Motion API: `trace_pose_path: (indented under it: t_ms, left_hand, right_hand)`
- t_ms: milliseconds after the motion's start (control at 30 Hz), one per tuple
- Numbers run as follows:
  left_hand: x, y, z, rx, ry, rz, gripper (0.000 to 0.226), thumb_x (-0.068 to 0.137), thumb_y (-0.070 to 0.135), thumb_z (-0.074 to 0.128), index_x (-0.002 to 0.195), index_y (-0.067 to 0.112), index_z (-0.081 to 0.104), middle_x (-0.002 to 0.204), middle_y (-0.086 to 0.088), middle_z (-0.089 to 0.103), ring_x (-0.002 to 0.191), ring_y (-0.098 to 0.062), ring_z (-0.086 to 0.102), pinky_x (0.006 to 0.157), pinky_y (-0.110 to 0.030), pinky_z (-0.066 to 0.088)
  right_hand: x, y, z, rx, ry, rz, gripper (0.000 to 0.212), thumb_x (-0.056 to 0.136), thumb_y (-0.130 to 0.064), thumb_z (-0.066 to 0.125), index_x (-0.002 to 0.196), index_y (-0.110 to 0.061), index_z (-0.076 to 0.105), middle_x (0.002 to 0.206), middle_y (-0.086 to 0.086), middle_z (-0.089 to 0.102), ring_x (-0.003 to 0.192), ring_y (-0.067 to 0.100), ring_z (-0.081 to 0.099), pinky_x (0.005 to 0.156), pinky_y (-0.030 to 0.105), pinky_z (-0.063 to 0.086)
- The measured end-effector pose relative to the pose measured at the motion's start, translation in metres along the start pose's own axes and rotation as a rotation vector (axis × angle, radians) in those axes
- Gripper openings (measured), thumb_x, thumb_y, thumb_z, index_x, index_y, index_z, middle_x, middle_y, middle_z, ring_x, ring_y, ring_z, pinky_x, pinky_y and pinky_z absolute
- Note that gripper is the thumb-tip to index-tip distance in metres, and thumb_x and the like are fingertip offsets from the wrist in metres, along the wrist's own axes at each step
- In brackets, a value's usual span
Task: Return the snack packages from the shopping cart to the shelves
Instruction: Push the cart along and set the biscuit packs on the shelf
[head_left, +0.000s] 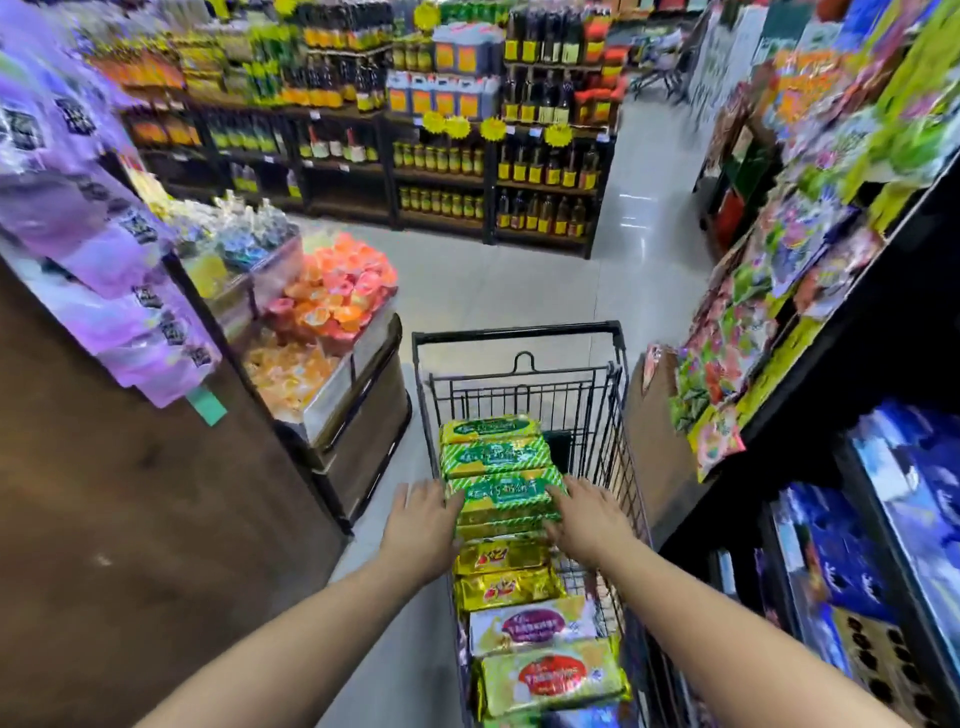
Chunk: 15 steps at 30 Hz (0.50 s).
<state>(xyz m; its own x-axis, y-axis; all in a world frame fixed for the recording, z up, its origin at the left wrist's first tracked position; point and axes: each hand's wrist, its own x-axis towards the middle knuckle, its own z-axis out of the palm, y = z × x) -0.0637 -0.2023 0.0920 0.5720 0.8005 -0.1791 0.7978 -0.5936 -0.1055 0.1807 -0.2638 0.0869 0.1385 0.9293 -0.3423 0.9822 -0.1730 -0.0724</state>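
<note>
Snack packages (498, 493) in cart (519, 332), seemingly between shelves (883, 291).

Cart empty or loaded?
Loaded: the black wire shopping cart holds a row of green, gold and white snack packages.

Green-yellow striped packages (501, 491) — black wire cart (519, 332) — gold packs (506, 587), purple bags (130, 291).

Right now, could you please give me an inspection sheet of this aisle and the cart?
Surface: black wire cart on glossy pale floor.
Job's things: green snack packages stacked at far end; gold packages and pale packages nearer.
Clutter: nothing seen.
Grippers: left hand and right hand press the sides of the nearest green package, fingers straight.
Cables: nothing seen.
Surroundings: snack shelves right; jelly cup bin left; bottle shelves ahead.
</note>
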Motion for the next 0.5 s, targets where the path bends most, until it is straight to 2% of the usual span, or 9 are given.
trace_pose_path:
  t_ms: [133, 267, 367, 433, 500]
  left_hand:
    - [0.036, 0.003, 0.034, -0.012, -0.057, 0.049, 0.061, 0.072, 0.044, 0.070, 0.129, 0.022, 0.063, 0.127, -0.013, 0.062, 0.115, -0.037, 0.059, 0.095, -0.054, 0.048]
    - [0.080, -0.003, 0.071, -0.065, -0.076, 0.127, 0.061, 0.054, 0.043, 0.087, 0.110, 0.023, 0.073, 0.112, -0.009, 0.071, 0.103, -0.032, 0.069, 0.083, -0.045, 0.059]
    - [0.111, -0.007, 0.095, -0.072, -0.119, 0.188, 0.067, 0.050, 0.042, 0.088, 0.113, 0.024, 0.073, 0.111, -0.009, 0.072, 0.100, -0.032, 0.070, 0.081, -0.044, 0.060]
    - [0.129, -0.008, 0.110, -0.064, -0.172, 0.237, 0.070, 0.051, 0.044, 0.087, 0.117, 0.026, 0.072, 0.117, -0.010, 0.071, 0.103, -0.031, 0.070, 0.084, -0.045, 0.060]
    - [0.146, -0.015, 0.123, -0.024, -0.185, 0.289, 0.073, 0.051, 0.049, 0.086, 0.120, 0.027, 0.071, 0.120, -0.010, 0.070, 0.103, -0.031, 0.070, 0.086, -0.045, 0.059]
  right_hand:
    - [0.041, 0.012, 0.019, 0.067, -0.089, 0.043, 0.071, 0.099, -0.051, 0.047, 0.157, -0.021, 0.019, 0.164, 0.010, 0.019, 0.149, 0.031, 0.025, 0.120, 0.049, 0.024]
    - [0.085, 0.023, 0.047, 0.235, -0.161, 0.151, 0.084, 0.094, -0.056, 0.053, 0.157, -0.013, 0.017, 0.161, 0.012, 0.028, 0.145, 0.032, 0.031, 0.117, 0.046, 0.032]
    - [0.123, 0.036, 0.072, 0.502, -0.210, 0.264, 0.091, 0.085, -0.059, 0.064, 0.153, -0.014, 0.024, 0.155, 0.011, 0.040, 0.139, 0.031, 0.042, 0.111, 0.040, 0.040]
    - [0.140, 0.040, 0.073, 0.699, -0.204, 0.362, 0.086, 0.084, -0.049, 0.074, 0.148, -0.012, 0.030, 0.147, 0.011, 0.050, 0.131, 0.029, 0.051, 0.106, 0.034, 0.043]
    - [0.159, 0.050, 0.079, 0.854, -0.243, 0.418, 0.085, 0.089, -0.037, 0.074, 0.152, -0.009, 0.026, 0.146, 0.009, 0.049, 0.133, 0.029, 0.049, 0.102, 0.024, 0.039]
